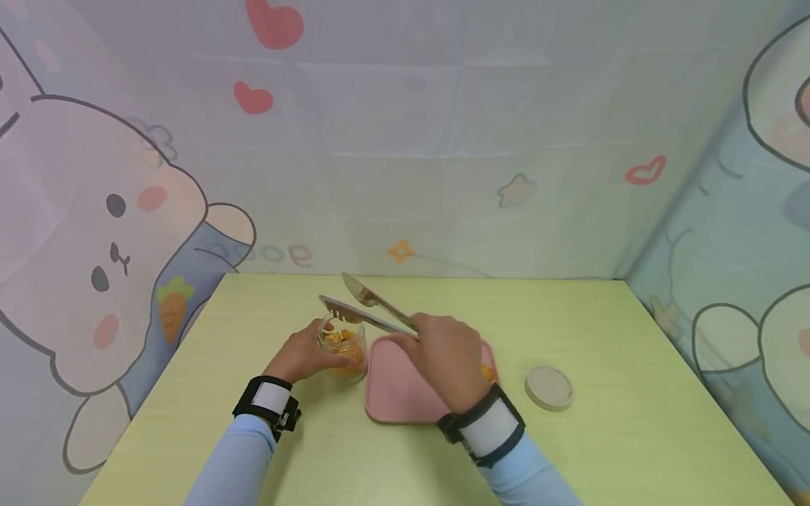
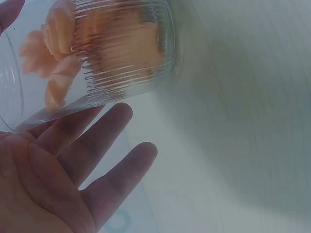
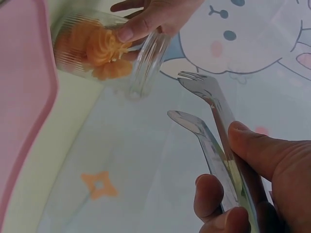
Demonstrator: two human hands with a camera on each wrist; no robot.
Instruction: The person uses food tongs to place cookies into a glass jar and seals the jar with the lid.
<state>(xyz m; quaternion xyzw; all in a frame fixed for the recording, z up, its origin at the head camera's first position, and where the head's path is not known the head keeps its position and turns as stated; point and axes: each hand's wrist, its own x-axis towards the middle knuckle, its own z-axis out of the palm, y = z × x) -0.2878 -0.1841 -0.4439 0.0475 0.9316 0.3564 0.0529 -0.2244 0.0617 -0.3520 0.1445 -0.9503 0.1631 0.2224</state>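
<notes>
**You've got a grip going on both sides**

So your table (image 1: 639, 436) has a pink tray (image 1: 401, 393) partly under your right hand (image 1: 452, 358), which is clamped on the metal tongs (image 3: 223, 116), tips apart. Glass jar (image 1: 362, 351) is just left of the tray, between the thumb and fingers of your left hand (image 1: 310, 355), gripped. Pale lid (image 1: 549, 388) lies right of the tray. Orange pieces (image 3: 104, 46) are inside the jar.

Forearms (image 1: 230, 464) slanting inward, and here's my left hand (image 1: 311, 357) gripping, thumb opposite, lower fingers (image 2: 124, 172) stretched out; my right hand (image 1: 446, 357) grips too, fingers curled, thumb extended!
</notes>
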